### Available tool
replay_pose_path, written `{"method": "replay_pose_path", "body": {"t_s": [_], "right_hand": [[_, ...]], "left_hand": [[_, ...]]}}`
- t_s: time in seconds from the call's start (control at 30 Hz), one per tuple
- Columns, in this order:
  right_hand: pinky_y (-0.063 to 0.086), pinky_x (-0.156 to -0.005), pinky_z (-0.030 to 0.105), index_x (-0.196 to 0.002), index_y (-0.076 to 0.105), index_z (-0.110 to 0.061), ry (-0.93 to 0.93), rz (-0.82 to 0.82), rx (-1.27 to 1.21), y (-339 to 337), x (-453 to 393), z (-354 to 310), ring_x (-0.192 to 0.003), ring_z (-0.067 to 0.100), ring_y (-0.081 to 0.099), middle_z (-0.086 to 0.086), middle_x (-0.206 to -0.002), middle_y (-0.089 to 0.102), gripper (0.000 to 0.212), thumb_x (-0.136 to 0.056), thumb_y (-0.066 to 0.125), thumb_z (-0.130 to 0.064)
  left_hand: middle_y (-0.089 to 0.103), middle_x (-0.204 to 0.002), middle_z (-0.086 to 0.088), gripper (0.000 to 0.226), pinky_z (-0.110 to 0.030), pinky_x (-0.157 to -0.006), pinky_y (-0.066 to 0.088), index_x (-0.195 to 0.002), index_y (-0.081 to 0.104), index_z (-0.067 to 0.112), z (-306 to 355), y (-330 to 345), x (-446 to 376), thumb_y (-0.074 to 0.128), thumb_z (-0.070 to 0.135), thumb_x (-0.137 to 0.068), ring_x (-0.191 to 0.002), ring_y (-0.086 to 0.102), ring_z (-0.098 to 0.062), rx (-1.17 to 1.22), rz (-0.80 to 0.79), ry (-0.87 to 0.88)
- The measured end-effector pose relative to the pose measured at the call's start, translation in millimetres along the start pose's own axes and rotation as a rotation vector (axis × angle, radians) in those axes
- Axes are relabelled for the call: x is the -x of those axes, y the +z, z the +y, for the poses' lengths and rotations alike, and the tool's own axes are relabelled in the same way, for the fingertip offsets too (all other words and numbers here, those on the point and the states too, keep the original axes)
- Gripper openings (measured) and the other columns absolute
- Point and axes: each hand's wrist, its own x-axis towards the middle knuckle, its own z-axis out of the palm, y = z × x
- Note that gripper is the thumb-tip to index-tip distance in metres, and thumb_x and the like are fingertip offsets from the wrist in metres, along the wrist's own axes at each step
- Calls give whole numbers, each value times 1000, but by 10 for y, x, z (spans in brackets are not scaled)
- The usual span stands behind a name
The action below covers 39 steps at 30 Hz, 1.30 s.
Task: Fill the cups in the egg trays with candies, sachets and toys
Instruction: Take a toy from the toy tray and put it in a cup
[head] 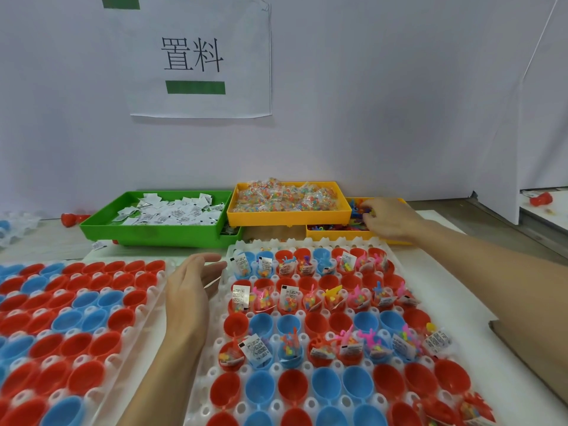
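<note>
Head view: two white egg trays side by side on the table, each holding red and blue cups. Right tray: the far two rows and the fourth row carry candies, sachets and toys; third row and near rows show bare cups. Left tray: cups unfilled. Far side, against the wall: green bin of white sachets at left; yellow bin of candy packets in the middle; a second yellow bin, lower and to the right, of coloured toys. Right hand reaches into the toy bin, fingers curled among the toys; whether it grips one, cannot tell. Left hand hovers between the trays, fingers relaxed and spread, holding nothing. Paper sign on the wall above.
</note>
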Motion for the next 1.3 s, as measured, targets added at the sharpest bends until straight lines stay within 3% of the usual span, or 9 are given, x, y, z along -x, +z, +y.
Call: {"method": "replay_pose_path", "body": {"t_s": [0.17,0.33,0.5,0.6,0.73,0.93,1.0,1.17,1.3], "right_hand": [[42,-99,30,-143,47,-33,-102,-237,-372,-1,30,-128,-119,10,49,-14,-132,53,45,-100,55,-42],[39,-63,21,-93,64,-33,-65,-159,-350,31,-19,-162,-83,7,59,-12,-89,64,20,-96,56,-51],[33,-56,19,-76,58,-36,-44,-110,-369,89,-23,-210,-66,5,53,-14,-70,56,24,-99,56,-45],[37,-58,19,-82,67,-32,-37,-159,-304,21,-29,-181,-73,8,57,-12,-76,62,17,-95,63,-42],[53,-86,32,-108,77,-17,46,-118,-200,-78,-69,-26,-105,20,63,2,-113,70,21,-87,76,-22],[43,-59,18,-106,75,-15,145,90,-256,-43,-55,205,-91,15,59,10,-116,71,19,-90,69,-6],[44,-65,19,-117,71,-16,127,118,-289,-34,-57,192,-97,16,58,10,-123,68,26,-91,70,-12],[47,-87,29,-129,65,-17,89,-63,-175,1,-65,152,-116,24,58,7,-134,61,45,-87,76,-28],[50,-81,32,-117,71,-11,159,9,-189,-2,-69,219,-99,23,60,11,-121,68,37,-82,81,-16]], "left_hand": [[75,-95,-10,32,-32,-81,51,-93,70,13,-5,2,4,39,17,-99,-98,69,-22,-1,-5,5],[75,-92,-6,32,-29,-78,50,-92,71,15,2,-1,14,40,17,-100,-95,70,-19,-4,-4,14],[75,-93,-7,33,-33,-83,52,-91,71,14,4,1,16,39,17,-100,-95,69,-20,-19,-5,18],[74,-94,-7,33,-33,-82,52,-92,70,14,5,7,18,39,17,-100,-96,69,-20,-23,-3,18],[74,-96,-7,33,-30,-80,51,-94,70,14,9,2,21,38,17,-101,-97,68,-19,-20,-6,14],[74,-95,-9,32,-30,-79,50,-93,69,13,10,8,23,38,16,-100,-96,68,-20,-4,-4,10],[73,-96,-9,32,-30,-79,50,-94,69,12,6,8,22,38,16,-100,-96,68,-20,-7,-9,12],[73,-95,-10,33,-29,-77,49,-92,69,12,20,11,14,37,15,-100,-95,68,-20,8,-8,13],[73,-96,-10,33,-30,-78,49,-91,69,13,11,10,14,37,15,-100,-95,68,-20,8,-11,11]]}}
